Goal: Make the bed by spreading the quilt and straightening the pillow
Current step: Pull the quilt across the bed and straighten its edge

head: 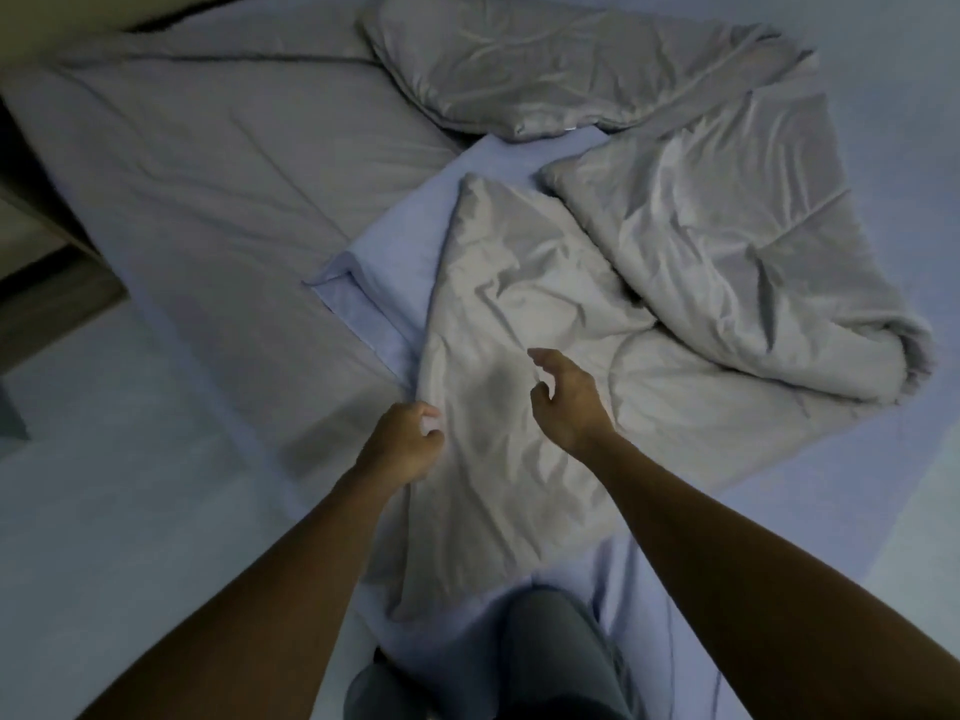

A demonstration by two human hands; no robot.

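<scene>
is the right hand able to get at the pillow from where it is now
Probably not without leaning forward: the right hand hovers open above the near part of the quilt, while the pillow lies far off, beyond the bunched folds. Nothing solid blocks the way.

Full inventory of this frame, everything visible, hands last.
quilt: one, grey, crumpled, centre to right of the bed
pillow: one, grey, far end, above the quilt
sheet: one, grey, bed's left part
folded cloth: one, pale blue, partly under the quilt's left edge
trouser leg: one, grey, bottom centre
left hand: one, pinches the quilt's near left edge
right hand: one, open, over the quilt
</scene>
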